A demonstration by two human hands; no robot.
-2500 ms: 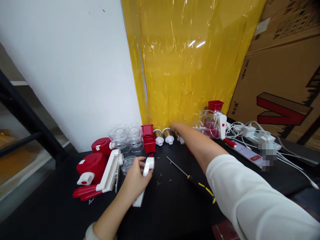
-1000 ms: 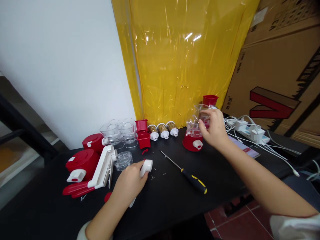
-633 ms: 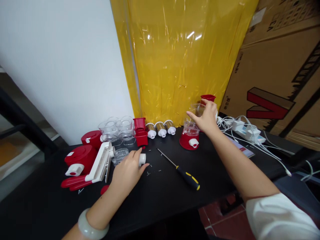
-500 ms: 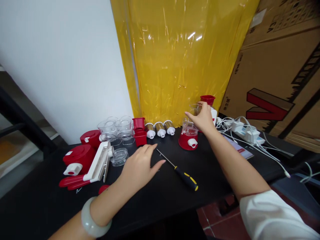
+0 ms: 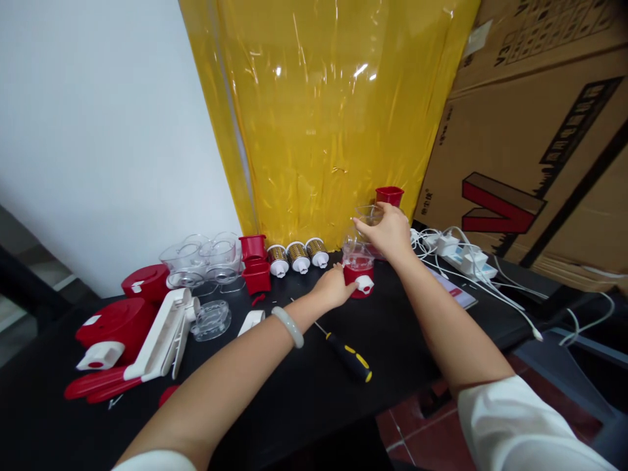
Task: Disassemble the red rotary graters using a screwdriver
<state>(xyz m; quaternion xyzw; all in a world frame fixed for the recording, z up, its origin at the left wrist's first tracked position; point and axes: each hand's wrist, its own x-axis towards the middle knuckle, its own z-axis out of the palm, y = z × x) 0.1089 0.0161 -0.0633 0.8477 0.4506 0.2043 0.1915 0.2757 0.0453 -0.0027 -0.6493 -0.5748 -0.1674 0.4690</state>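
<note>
A small appliance with a red round base (image 5: pixel 360 274) and a clear plastic upper body (image 5: pixel 367 214) stands at the back of the black table (image 5: pixel 294 399). My left hand (image 5: pixel 335 288) reaches across and closes on the red base from the left. My right hand (image 5: pixel 386 229) grips the clear upper body from the right. A red cup-shaped piece (image 5: pixel 389 195) shows just behind my right hand. The white handle piece (image 5: pixel 251 322) lies alone on the table, left of my left forearm.
A yellow-and-black screwdriver (image 5: pixel 343 348) lies under my left forearm. At the left are red lids (image 5: pixel 116 322), a white frame (image 5: pixel 161 332), clear cups (image 5: pixel 203 255), red blocks (image 5: pixel 255 258) and three drum blades (image 5: pixel 298 254). A power strip with white cables (image 5: pixel 466 258) lies right; cardboard boxes (image 5: pixel 534 150) behind.
My left hand let go of the white handle piece and moved right to the red base. My right hand brought the appliance forward and stays on its clear top.
</note>
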